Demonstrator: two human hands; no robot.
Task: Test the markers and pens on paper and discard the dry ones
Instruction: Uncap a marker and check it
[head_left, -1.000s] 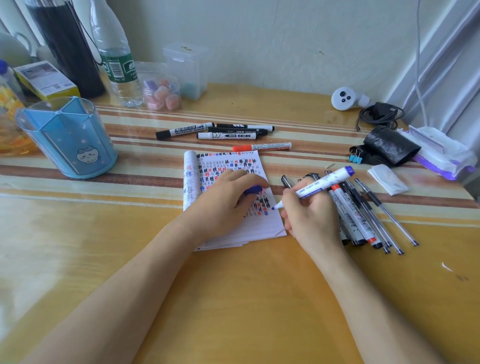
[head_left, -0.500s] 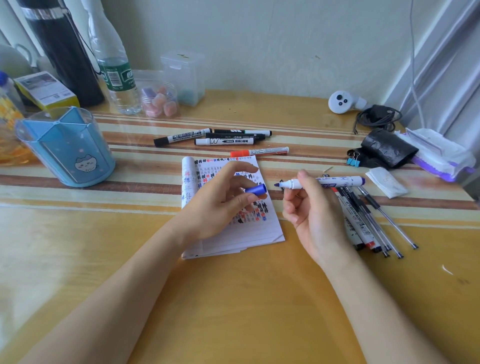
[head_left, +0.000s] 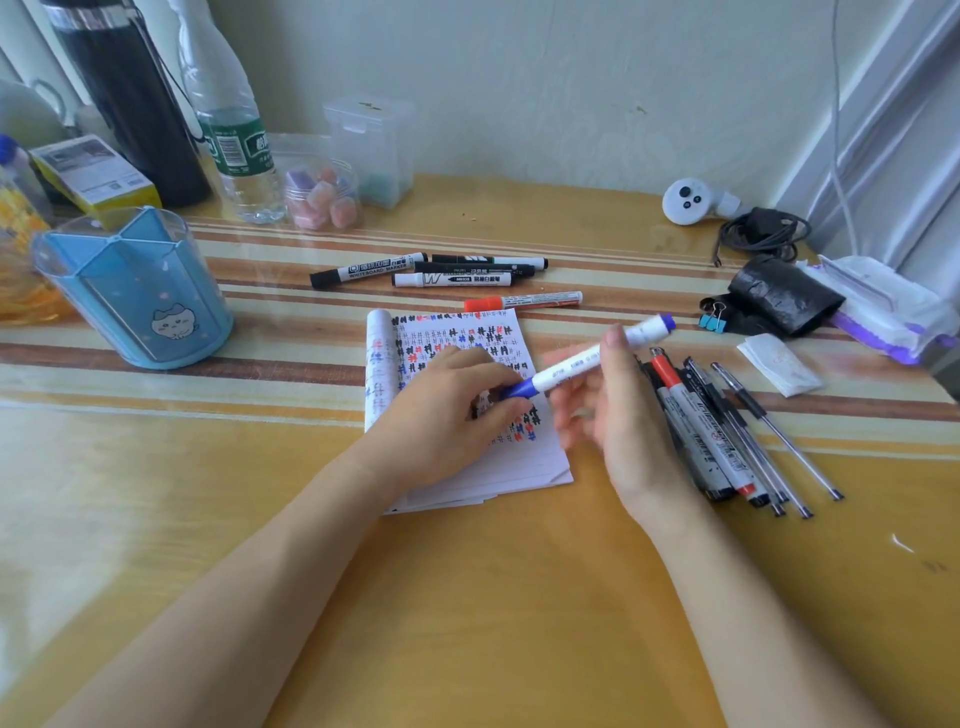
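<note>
A white marker (head_left: 576, 364) with a blue end slants above the notepad (head_left: 519, 467), whose page is covered with black, red and blue test marks. My right hand (head_left: 618, 426) grips the marker's barrel and looks blurred. My left hand (head_left: 441, 415) rests on the pad and pinches the blue cap (head_left: 519, 388), which sits over the marker's tip. Three black-and-white markers (head_left: 447, 270) and a red-capped marker (head_left: 524, 301) lie behind the pad. A pile of several pens and markers (head_left: 727, 431) lies right of my right hand.
A blue pen holder (head_left: 135, 291) stands at the left. A water bottle (head_left: 234, 130), a black flask (head_left: 130, 93) and a jar of erasers (head_left: 322, 202) line the back. Binder clips (head_left: 711, 319), a black bag (head_left: 784, 296) and a tissue pack (head_left: 883, 312) lie at the right.
My right hand lifted the marker off the paper and turned it toward my left hand. The blue cap in my left hand now sits over the marker's tip.
</note>
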